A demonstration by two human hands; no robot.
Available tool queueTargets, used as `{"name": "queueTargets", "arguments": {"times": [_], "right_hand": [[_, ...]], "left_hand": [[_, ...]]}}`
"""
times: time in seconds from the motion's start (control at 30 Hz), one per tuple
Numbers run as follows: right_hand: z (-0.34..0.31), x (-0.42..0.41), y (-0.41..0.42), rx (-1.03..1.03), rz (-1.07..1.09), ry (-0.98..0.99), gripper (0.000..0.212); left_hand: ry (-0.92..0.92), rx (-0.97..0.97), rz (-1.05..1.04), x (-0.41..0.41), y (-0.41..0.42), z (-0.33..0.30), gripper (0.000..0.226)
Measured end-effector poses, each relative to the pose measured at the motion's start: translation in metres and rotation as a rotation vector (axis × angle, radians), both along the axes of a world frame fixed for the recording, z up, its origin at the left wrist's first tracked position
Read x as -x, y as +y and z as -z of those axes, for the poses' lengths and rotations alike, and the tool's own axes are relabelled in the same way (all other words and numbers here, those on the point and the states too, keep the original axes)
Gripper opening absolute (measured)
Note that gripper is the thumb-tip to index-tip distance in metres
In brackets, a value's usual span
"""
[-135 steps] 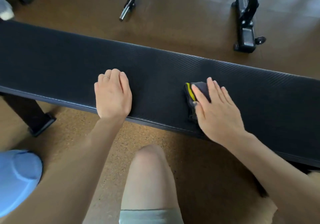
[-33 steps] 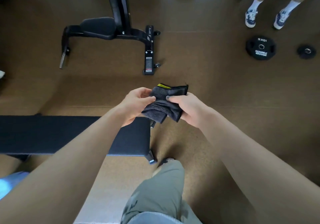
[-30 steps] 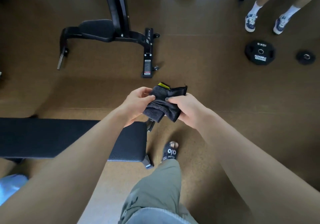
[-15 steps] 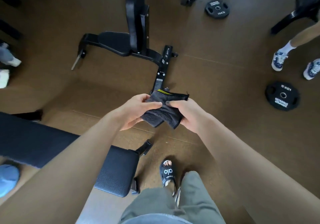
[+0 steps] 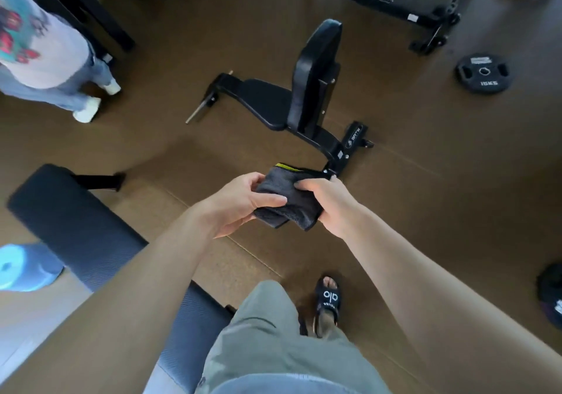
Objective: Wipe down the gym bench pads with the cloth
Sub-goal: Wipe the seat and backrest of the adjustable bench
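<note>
Closest to the camera is the person's own leg in grey-green shorts [image 5: 273, 342], and just beyond it a foot in a black slide sandal [image 5: 327, 302] stands on the brown floor [image 5: 425, 211]. At the left lies the flat bench pad [image 5: 91, 235], dark and finely ribbed, running from the lower middle up toward the left; a light blue round object [image 5: 21, 269] sits beside its near edge (what it is I cannot tell).

Both forearms reach forward over the floor, not over the pad. The left hand [image 5: 240, 203] grips the dark grey cloth [image 5: 289, 202] with its thumb on top and its fingers curled under. The right hand [image 5: 330, 203] grips the opposite side, fingers curled over the edge. The cloth is folded, hangs in the air between the two hands, and shows a yellow-green strip at its far edge.

Farther away stands an adjustable bench [image 5: 286, 101] with its black backrest raised steeply and its seat pad low. To the right a black weight plate [image 5: 483, 72] lies flat on the floor. At the far left a second person [image 5: 45, 56] stands in jeans and white shoes.
</note>
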State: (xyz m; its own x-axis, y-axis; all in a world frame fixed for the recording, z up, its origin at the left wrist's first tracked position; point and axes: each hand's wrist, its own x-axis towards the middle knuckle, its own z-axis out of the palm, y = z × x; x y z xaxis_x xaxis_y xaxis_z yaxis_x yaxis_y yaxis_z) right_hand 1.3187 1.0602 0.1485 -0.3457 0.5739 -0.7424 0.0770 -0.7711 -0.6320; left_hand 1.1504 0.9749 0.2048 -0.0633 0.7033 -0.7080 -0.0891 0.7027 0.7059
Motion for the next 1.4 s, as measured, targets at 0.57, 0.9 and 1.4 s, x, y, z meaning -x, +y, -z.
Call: {"name": "queueTargets", "arguments": {"times": [0.57,0.9,1.4], "right_hand": [[0.082,0.25,0.218,0.032,0.069,-0.087,0.033],[0.179,0.363,0.301,0.095,0.244,-0.232,0.041],[0.464,0.394,0.43,-0.515,0.166,-0.748,0.056]], "left_hand": [[-0.045,0.079,-0.088,0.244,0.236,0.096,0.026],[0.277,0.077,0.144,0.382,0.371,0.193,0.017],[1.056,-0.472,0.366,0.408,0.544,0.488,0.022]]}}
